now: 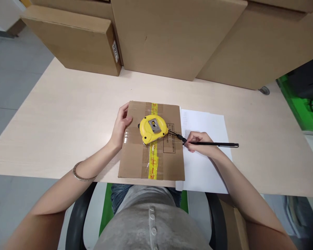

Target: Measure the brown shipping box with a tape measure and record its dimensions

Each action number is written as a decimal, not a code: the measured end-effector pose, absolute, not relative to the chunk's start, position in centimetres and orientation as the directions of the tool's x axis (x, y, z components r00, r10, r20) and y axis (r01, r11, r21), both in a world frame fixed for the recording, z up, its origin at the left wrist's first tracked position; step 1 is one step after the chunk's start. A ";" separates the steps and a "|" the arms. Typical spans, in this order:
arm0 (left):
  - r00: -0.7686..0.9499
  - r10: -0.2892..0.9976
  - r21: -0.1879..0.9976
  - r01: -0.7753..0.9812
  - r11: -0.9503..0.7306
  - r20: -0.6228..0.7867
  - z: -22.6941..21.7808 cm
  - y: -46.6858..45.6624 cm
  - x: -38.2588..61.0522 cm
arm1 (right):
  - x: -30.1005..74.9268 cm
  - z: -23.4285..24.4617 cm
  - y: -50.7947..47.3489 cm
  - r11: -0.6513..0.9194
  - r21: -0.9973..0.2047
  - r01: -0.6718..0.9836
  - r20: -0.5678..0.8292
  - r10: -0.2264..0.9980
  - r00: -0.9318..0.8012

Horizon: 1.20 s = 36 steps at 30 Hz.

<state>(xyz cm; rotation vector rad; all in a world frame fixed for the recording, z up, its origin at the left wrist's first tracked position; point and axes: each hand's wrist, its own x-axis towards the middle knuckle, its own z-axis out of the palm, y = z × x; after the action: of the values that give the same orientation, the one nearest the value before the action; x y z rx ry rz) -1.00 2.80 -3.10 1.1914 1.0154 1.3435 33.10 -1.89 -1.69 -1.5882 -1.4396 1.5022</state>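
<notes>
Pale wooden desk (pixel 54 114) — big cartons (pixel 172 34) behind; left hand (pixel 121 126) open on box (pixel 135 156); right hand (pixel 198 142) gripping pen (pixel 216 144)

My work surface is a pale wood-grain tabletop (pixel 54 114). A flat cardboard box (pixel 135 156) sealed with yellow tape lies on it at the near edge, directly in front of me. A white sheet of paper (pixel 206 166) lies flat just beside the box, on my right, its near edge overhanging the tabletop. Three large cardboard cartons (pixel 75 41) stand along the far edge, side by side.
</notes>
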 end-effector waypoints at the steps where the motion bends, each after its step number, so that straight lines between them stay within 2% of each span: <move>1: 0.024 0.992 0.981 -0.157 -0.116 0.121 -3.1 2.8 -1.0 | 33.1 -1.7 -1.9 -0.301 -0.893 0.336 -0.374 0.911 -0.177; 19: 0.045 0.992 0.984 -0.143 -0.107 0.115 -2.8 2.6 -1.2 | 33.3 -1.9 -2.1 -0.252 -0.895 0.368 -0.329 0.930 -0.163; 29: 0.040 0.996 0.986 -0.147 -0.079 0.086 -2.4 2.7 -1.4 | 33.3 -2.4 -2.1 -0.110 -0.903 0.416 -0.127 0.992 -0.014; 36: 0.054 0.994 0.986 -0.140 -0.090 0.098 -2.8 2.9 -1.8 | 33.2 -2.9 -2.2 -0.115 -0.898 0.424 -0.135 0.991 -0.019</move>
<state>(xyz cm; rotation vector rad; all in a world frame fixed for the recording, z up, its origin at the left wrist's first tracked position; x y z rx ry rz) -1.76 2.95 -2.84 1.2027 1.0171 1.2949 33.15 -2.24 -2.92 -1.6051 -1.5003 1.1036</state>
